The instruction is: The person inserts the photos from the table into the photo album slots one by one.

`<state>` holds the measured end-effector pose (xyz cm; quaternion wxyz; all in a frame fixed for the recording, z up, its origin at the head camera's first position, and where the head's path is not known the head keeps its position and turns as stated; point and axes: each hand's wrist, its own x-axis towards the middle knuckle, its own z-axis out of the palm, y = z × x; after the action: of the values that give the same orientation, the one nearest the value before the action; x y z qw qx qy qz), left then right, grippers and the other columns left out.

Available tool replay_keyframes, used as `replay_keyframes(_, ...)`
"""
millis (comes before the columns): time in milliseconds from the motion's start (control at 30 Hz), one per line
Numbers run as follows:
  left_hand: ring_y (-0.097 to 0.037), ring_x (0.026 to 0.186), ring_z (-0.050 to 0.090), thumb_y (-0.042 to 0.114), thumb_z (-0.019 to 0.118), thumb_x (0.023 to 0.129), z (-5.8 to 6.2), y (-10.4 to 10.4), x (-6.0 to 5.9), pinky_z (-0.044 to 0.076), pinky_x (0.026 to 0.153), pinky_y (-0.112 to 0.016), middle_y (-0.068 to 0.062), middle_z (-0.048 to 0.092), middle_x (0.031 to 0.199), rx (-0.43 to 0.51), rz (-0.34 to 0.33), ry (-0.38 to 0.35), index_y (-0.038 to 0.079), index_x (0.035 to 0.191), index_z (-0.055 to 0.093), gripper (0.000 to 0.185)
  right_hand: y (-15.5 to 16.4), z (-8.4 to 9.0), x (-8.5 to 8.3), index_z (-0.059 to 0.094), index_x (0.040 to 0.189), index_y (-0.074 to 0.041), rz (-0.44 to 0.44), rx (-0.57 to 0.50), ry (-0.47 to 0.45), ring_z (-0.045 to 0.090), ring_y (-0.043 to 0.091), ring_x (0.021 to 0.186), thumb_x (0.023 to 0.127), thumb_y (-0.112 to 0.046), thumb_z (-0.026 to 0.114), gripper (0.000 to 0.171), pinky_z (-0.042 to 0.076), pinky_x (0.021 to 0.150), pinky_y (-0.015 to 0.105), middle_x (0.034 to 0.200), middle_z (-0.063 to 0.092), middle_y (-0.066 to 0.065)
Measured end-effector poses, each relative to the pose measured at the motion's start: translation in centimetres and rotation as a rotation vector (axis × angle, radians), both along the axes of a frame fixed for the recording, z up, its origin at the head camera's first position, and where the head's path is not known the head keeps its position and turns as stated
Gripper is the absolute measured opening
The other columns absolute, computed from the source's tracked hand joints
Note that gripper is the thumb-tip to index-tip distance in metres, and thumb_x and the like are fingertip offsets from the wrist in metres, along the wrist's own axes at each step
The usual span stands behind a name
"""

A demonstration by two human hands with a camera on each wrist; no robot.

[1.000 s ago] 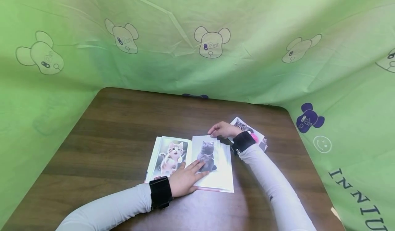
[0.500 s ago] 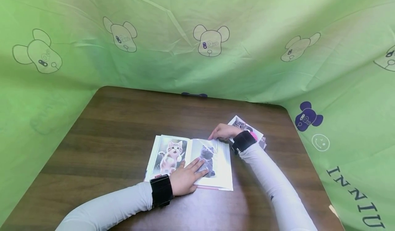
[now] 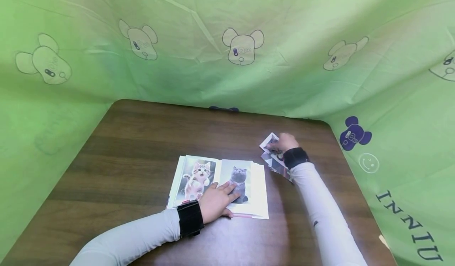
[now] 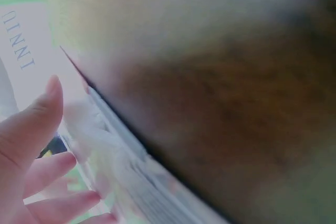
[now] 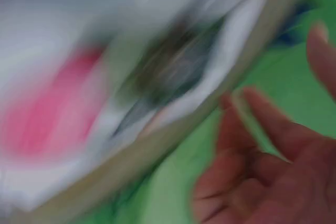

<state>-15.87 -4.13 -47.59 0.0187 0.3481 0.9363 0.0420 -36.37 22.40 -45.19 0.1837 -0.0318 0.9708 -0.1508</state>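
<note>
Two hands: both on the table (image 3: 142, 139).
Left hand (image 3: 217, 202): fingers straight, pressing the open photo album (image 3: 220, 185).
Right hand (image 3: 284, 142): over loose photos (image 3: 275, 161); finger state unclear.

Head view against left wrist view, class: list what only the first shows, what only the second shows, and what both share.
Only the head view shows the dark brown wooden table, the person's right hand over the loose pile of printed photos, both cat pictures in the open white photo album, and the green bear-print cloth backdrop.

Only the left wrist view shows the album's stacked page edges from the side, blurred.

Both show the left hand with straight fingers on the album, and the lettering on the green cloth.
</note>
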Motion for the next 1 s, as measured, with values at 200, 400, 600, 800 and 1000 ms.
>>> replay_keyframes(200,-0.018,0.122,0.055,0.049,0.067,0.078,-0.2,-0.3,0.7,0.048,0.091,-0.042,-0.004,0.057,0.133,0.057,0.009,0.017,0.024,0.130,0.056,0.059,3.2,-2.5,0.7,0.045,0.121,0.011,-0.125,0.222,-0.047,0.038,0.045,0.111,0.062,-0.051,0.081,0.093,0.035,0.093,0.059,0.116,0.044,0.033)
replay_keyframes(400,-0.014,0.092,0.067,0.033,0.066,0.078,0.2,-1.5,1.9,0.051,0.075,-0.034,-0.001,0.070,0.106,0.314,0.146,0.141,0.015,0.134,0.050,0.061,3.4,-3.9,1.3,0.045,0.119,0.012,-0.141,0.252,0.097,0.035,0.046,0.111,0.056,-0.043,0.086,0.092,0.033,0.092,0.059,0.116,0.042,0.034)
replay_keyframes(600,-0.005,0.043,0.041,0.018,0.073,0.073,2.9,-5.8,2.4,0.030,0.045,-0.021,0.013,0.049,0.052,0.466,0.440,0.303,0.017,0.136,0.048,0.068,2.4,-1.2,0.3,0.061,0.100,0.008,-0.121,0.245,0.362,0.054,0.047,0.097,0.080,-0.008,0.060,0.026,0.046,0.079,0.056,0.103,0.060,0.033)
replay_keyframes(800,-0.007,0.040,0.031,0.016,0.072,0.078,2.1,-10.2,2.8,0.023,0.039,-0.023,0.008,0.037,0.047,0.288,0.624,-0.007,0.016,0.142,0.037,0.073,0.5,3.5,-0.9,0.062,0.096,0.000,-0.054,-0.025,0.465,0.062,0.040,0.082,0.088,-0.011,0.057,0.014,0.048,0.070,0.050,0.094,0.067,0.025)
replay_keyframes(1000,-0.017,0.049,0.049,0.017,0.074,0.073,0.4,-11.3,2.0,0.034,0.040,-0.030,-0.002,0.052,0.056,0.158,0.593,-0.086,0.011,0.132,0.050,0.063,-3.5,4.0,-1.1,0.056,0.119,0.003,0.003,-0.470,0.141,0.057,0.015,0.064,0.091,-0.020,0.059,0.036,0.051,0.067,0.036,0.084,0.065,0.013)
